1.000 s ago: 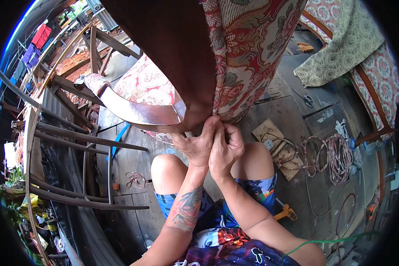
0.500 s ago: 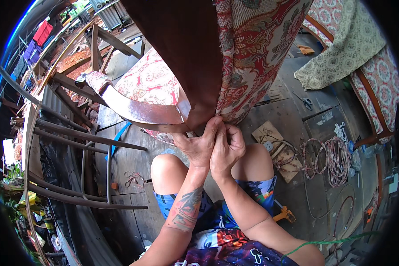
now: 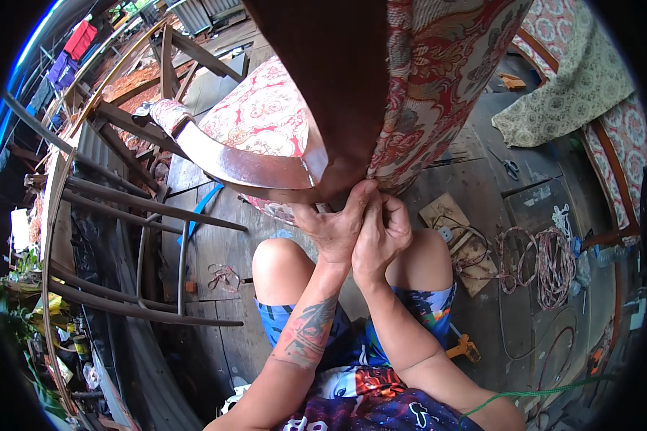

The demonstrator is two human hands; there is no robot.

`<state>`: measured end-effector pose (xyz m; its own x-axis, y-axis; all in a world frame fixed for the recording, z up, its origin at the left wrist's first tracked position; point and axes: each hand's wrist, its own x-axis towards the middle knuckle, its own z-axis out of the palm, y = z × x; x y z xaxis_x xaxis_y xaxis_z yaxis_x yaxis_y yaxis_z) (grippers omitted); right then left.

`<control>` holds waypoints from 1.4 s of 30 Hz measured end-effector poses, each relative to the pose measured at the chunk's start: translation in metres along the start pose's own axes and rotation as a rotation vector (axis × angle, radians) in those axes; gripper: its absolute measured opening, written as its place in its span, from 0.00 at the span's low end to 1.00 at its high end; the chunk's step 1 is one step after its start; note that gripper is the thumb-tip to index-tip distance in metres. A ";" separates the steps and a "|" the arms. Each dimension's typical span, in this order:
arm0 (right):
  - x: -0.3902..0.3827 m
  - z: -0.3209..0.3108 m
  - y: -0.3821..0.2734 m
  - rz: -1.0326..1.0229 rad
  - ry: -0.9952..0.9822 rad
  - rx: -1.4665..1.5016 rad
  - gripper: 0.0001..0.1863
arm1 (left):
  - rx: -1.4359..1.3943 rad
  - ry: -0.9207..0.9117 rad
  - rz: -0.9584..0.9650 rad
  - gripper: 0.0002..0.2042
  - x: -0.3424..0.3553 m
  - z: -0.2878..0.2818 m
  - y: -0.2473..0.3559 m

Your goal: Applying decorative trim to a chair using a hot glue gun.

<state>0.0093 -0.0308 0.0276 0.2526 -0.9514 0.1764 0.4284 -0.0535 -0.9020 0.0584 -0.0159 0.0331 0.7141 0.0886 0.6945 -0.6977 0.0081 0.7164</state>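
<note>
A wooden chair with red and cream floral upholstery (image 3: 438,93) stands close in front of me, its dark frame (image 3: 323,72) rising past the top edge. Fabric piping (image 3: 397,79) runs along the seam between wood and cloth. At the piping's lower end, my left hand (image 3: 331,228) presses with its thumb, its other fingers curled under the frame beside the curved, shiny armrest (image 3: 259,167). My right hand (image 3: 382,235) touches the left, fingers curled and pinched together at the same corner. Whatever lies between the right fingertips is hidden.
On the plank floor to the right lie scissors (image 3: 510,169), a coil of patterned cord (image 3: 553,269), a wooden board (image 3: 456,244) and an orange-headed hammer (image 3: 467,348). Metal chair legs (image 3: 151,208) jut in from the left. Another upholstered piece (image 3: 617,161) carries a green patterned cloth (image 3: 568,93).
The whole view has shifted slightly, so the chair and both hands sit a little further right. The hands keep nearly the same grip at the piping's lower end.
</note>
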 end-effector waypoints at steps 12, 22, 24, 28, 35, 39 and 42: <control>-0.001 0.001 -0.002 0.012 -0.013 0.036 0.10 | 0.006 -0.108 -0.087 0.42 -0.003 -0.007 -0.001; 0.000 0.000 -0.003 -0.003 -0.023 0.022 0.10 | 0.023 0.001 0.040 0.33 0.002 0.000 0.002; 0.000 0.001 -0.003 -0.009 -0.026 0.016 0.10 | -0.015 0.001 0.007 0.33 0.002 0.000 0.003; 0.000 0.000 -0.001 0.016 -0.013 0.047 0.09 | 0.016 0.005 0.017 0.33 0.002 0.000 0.004; 0.000 -0.001 0.001 0.014 -0.001 0.046 0.09 | 0.019 -0.013 0.010 0.33 -0.001 -0.002 -0.001; 0.000 -0.002 -0.001 0.039 -0.006 0.033 0.09 | -0.031 -0.007 -0.029 0.33 0.000 0.000 0.003; 0.000 0.000 -0.001 0.020 0.004 0.040 0.09 | -0.083 -0.013 -0.071 0.32 -0.001 -0.001 0.004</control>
<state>0.0092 -0.0305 0.0280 0.2578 -0.9534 0.1567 0.4576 -0.0223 -0.8889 0.0548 -0.0154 0.0353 0.7622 0.0719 0.6433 -0.6473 0.0960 0.7562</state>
